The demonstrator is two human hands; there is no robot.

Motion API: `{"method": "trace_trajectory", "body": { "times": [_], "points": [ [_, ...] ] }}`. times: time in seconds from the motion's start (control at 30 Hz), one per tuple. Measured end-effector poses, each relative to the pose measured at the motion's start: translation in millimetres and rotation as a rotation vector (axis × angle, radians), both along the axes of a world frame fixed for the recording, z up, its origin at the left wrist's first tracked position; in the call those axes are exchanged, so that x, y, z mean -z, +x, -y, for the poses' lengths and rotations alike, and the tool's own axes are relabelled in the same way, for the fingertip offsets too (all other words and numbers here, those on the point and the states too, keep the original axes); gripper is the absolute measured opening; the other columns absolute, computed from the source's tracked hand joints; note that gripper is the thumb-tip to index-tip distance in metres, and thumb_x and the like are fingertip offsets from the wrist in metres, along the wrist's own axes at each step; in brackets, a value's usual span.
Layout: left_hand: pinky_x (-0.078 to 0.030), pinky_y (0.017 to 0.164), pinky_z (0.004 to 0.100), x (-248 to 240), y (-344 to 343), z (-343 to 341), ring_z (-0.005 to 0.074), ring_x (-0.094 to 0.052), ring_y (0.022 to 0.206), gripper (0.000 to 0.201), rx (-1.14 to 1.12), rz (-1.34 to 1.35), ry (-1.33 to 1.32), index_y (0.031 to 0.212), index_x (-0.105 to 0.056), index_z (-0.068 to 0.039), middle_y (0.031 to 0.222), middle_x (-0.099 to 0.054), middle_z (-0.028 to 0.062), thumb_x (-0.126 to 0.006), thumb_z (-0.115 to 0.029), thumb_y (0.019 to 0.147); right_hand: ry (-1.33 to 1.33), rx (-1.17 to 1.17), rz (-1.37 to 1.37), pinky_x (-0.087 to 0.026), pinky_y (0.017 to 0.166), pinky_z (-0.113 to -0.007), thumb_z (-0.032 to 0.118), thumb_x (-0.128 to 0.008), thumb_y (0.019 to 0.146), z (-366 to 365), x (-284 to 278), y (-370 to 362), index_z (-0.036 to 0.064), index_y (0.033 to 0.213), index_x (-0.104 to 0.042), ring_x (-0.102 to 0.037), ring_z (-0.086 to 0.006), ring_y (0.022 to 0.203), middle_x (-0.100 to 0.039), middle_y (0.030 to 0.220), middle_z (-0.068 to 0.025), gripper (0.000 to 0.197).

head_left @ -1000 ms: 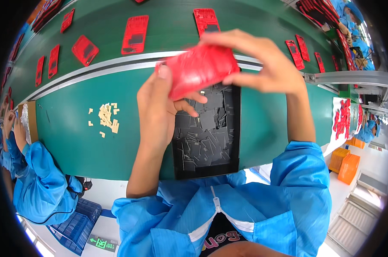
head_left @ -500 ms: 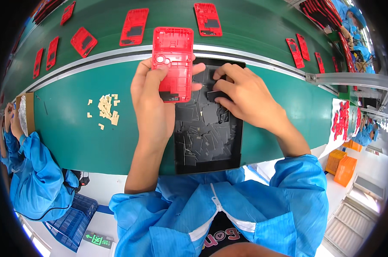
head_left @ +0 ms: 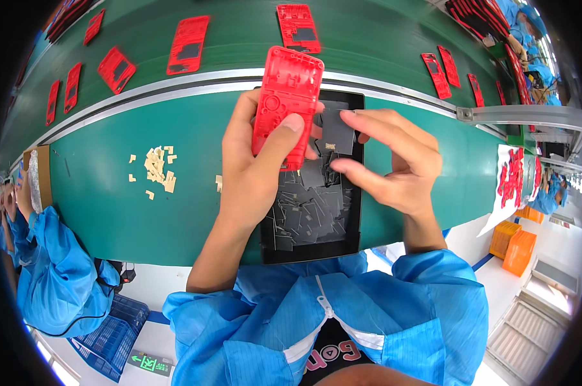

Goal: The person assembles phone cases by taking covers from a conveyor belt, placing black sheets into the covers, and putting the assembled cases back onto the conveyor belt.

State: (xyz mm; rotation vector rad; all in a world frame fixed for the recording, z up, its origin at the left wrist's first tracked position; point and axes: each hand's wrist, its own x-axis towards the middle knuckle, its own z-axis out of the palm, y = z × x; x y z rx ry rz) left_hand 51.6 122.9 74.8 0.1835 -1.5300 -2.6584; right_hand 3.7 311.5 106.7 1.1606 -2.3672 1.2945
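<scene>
My left hand [head_left: 255,157] grips a red plastic phone-style housing [head_left: 290,106], its ribbed inner side facing up and tilted, with the thumb pressed over its lower part. It is held above the left side of a black tray [head_left: 311,256] heaped with thin dark grey pieces [head_left: 310,215]. Over the tray's right side is my right hand [head_left: 394,157], its thumb and index finger spread apart. At the index fingertip is a dark grey rectangular sheet [head_left: 338,127] with a small pale label, seemingly held against the fingers behind it; its rear contact is partly hidden.
Small cream-coloured pieces [head_left: 156,168] lie in a pile on the green table [head_left: 104,206] to the left. Beyond a metal rail [head_left: 162,82], several red housings [head_left: 188,45] rest on a green belt. A metal bracket [head_left: 522,116] juts in at right. A person in blue [head_left: 63,270] sits at left.
My left hand and the red housing have shifted right and tilted. My right hand has moved right, its thumb and index finger spreading, and the labelled grey sheet now shows its flat face.
</scene>
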Motion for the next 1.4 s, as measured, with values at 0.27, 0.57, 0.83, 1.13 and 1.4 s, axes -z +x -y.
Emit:
{"method": "trace_trajectory", "body": {
  "times": [0.27,0.57,0.83,1.13,1.4],
  "points": [
    [-0.063,0.071,0.0408,1,3,2,0.0309,-0.073,0.087,0.031,0.023,0.058,0.144,0.122,-0.051,0.003,0.107,-0.068,0.0231,-0.038,-0.017,0.103,-0.554,0.25,0.565,-0.047,0.069,-0.019,-0.011,-0.074,0.085,16,4,15,-0.0028,0.104,-0.073,-0.062,-0.0059,0.081,-0.071,0.091,-0.0039,0.021],
    [-0.059,0.089,0.0355,14,0,-4,0.0214,-0.072,0.099,0.025,-0.19,-0.066,-0.007,0.127,-0.053,0.007,0.113,-0.07,0.0183,-0.051,-0.007,0.106,-0.61,0.136,0.592,-0.053,0.057,-0.022,-0.007,-0.069,0.092,22,6,15,-0.0066,0.109,-0.067,-0.074,-0.017,0.08,-0.073,0.096,-0.0123,0.017],
    [-0.055,0.092,0.0293,11,3,-6,0.018,-0.069,0.108,0.026,-0.143,-0.044,0.07,0.125,-0.052,0.006,0.117,-0.071,0.0204,-0.059,0.0,0.101,-0.523,0.28,0.695,-0.054,0.061,-0.021,-0.006,-0.072,0.091,27,2,18,-0.0056,0.107,-0.067,-0.073,-0.0151,0.074,-0.073,0.085,-0.011,0.017],
    [-0.059,0.09,0.0331,11,2,-9,0.0212,-0.071,0.105,0.026,-0.154,-0.079,0.024,0.126,-0.053,0.006,0.116,-0.071,0.0218,-0.059,-0.002,0.102,-0.588,0.221,0.677,-0.054,0.064,-0.02,-0.009,-0.072,0.089,24,10,17,-0.0071,0.105,-0.069,-0.07,-0.0109,0.071,-0.073,0.081,-0.0097,0.015],
    [-0.056,0.092,0.0291,12,4,-8,0.0187,-0.069,0.107,0.026,-0.15,-0.074,0.052,0.124,-0.051,0.006,0.117,-0.071,0.0215,-0.06,0.002,0.1,-0.519,0.24,0.595,-0.049,0.062,-0.017,-0.01,-0.072,0.088,25,15,15,-0.0051,0.102,-0.072,-0.063,-0.0041,0.07,-0.07,0.084,-0.0047,0.015]
  ]
}}
